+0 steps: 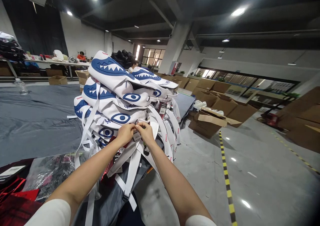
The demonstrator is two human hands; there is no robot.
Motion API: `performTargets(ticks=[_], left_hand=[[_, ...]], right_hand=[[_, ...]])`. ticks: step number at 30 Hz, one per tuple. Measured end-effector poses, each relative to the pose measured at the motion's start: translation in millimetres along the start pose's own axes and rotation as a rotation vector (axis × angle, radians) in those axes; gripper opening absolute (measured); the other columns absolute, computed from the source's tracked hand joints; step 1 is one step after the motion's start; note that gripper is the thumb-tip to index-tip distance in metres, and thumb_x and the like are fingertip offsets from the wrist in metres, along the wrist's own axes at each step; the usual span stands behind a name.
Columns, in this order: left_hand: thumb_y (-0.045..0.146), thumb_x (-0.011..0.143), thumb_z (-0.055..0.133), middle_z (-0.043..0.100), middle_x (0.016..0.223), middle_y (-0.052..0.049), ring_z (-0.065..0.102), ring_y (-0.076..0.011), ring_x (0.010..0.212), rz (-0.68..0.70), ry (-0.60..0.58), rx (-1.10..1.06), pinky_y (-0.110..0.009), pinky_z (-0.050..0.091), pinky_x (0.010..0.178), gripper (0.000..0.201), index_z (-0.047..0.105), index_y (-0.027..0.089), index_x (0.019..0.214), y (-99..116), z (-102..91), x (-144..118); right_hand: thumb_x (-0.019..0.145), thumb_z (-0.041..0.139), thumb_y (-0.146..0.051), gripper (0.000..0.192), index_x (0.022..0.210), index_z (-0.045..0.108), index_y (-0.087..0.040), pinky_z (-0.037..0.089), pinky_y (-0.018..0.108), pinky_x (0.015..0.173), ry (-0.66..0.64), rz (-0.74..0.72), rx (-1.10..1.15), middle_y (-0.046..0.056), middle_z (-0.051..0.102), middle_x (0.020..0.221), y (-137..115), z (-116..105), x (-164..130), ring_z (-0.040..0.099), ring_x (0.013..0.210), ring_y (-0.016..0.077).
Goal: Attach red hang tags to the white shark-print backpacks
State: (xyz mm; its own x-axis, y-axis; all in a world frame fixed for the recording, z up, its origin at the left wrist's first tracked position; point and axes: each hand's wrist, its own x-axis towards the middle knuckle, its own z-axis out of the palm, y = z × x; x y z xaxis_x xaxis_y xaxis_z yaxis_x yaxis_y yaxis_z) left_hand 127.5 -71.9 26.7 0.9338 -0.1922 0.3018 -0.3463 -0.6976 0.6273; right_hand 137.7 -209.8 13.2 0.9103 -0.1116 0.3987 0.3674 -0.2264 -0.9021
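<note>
A tall stack of white backpacks [117,96] printed with blue shark mouths and eyes rests on the edge of a grey-covered table [37,119]. White straps hang down its front. My left hand [125,133] and my right hand [145,132] meet at the front of the stack, both pinching a small hang tag [137,135] on one of the backpacks. A red and white tag [162,110] dangles from a backpack higher up.
A clear water bottle [21,86] stands at the table's far left. Plastic-wrapped items [52,172] lie near me. Open cardboard boxes [212,119] crowd the floor to the right, beside a yellow-black floor line [226,179]. People sit at a far table [62,63].
</note>
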Motion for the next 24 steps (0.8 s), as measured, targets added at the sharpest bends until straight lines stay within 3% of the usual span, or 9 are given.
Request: performTargets(ticks=[9,16,24], left_hand=[[0.024,0.092,0.056,0.075,0.093,-0.004,0.068,-0.0207,0.089,-0.02,0.01,0.053,-0.027,0.04,0.07,0.014,0.069,0.022,0.095,4.7,-6.4,0.4],[0.022,0.092,0.055,0.075,0.094,-0.004,0.068,-0.0204,0.091,-0.02,0.012,0.079,-0.026,0.041,0.071,0.014,0.068,0.022,0.093,8.2,-6.8,1.5],[0.024,0.091,0.055,0.075,0.094,-0.005,0.068,-0.0222,0.092,0.006,0.004,0.104,-0.027,0.042,0.073,0.014,0.069,0.022,0.095,6.9,-7.5,1.6]], right_hand=[[0.066,0.066,-0.037,0.017,0.068,0.065,-0.02,0.048,0.031,0.074,0.022,-0.002,0.037,0.0,0.066,0.07,1.4,2.8,2.0,0.058,0.072,0.0177],[0.066,0.065,-0.038,0.018,0.066,0.063,-0.02,0.046,0.029,0.065,0.012,0.007,0.048,-0.001,0.062,0.065,1.7,3.4,2.5,0.055,0.065,0.0161],[0.066,0.064,-0.033,0.013,0.064,0.062,-0.02,0.045,0.028,0.066,0.026,0.003,0.036,-0.002,0.061,0.063,0.6,2.7,1.8,0.055,0.065,0.0157]])
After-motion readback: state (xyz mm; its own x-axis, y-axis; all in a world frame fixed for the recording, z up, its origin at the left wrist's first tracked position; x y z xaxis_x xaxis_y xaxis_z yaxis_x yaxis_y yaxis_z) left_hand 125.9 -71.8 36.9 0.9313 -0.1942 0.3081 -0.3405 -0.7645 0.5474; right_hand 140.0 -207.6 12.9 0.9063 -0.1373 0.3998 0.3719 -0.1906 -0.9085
